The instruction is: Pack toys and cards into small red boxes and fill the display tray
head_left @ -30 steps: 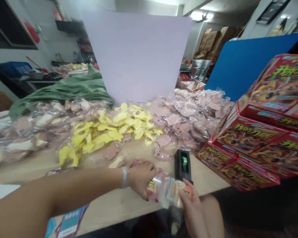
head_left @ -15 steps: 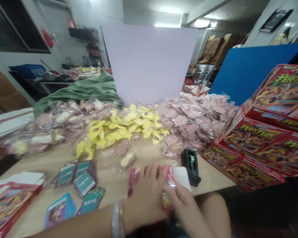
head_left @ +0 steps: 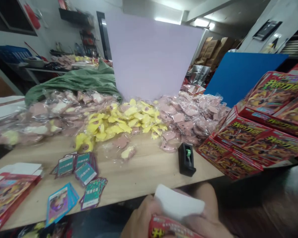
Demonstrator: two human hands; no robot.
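Note:
Both of my hands are at the bottom edge, below the table's front edge, holding a small red printed box (head_left: 171,228) with an open white flap (head_left: 178,205). My left hand (head_left: 139,219) wraps the box from the left. My right hand (head_left: 211,224) grips it from the right, mostly hidden behind the flap. A black tape dispenser (head_left: 186,159) with green tape stands on the wooden table (head_left: 144,175) just beyond my hands.
Teal card packs (head_left: 81,172) lie scattered at the left. Heaps of bagged pink (head_left: 188,119) and yellow (head_left: 124,120) items cover the table's far half. Stacked red boxes (head_left: 258,132) stand at the right, flat red cartons (head_left: 7,191) at the left. A pale board (head_left: 151,56) stands behind.
My hands pulled back from the tabletop toward me and now hold a red box low at the frame's bottom. The view tilted up a little.

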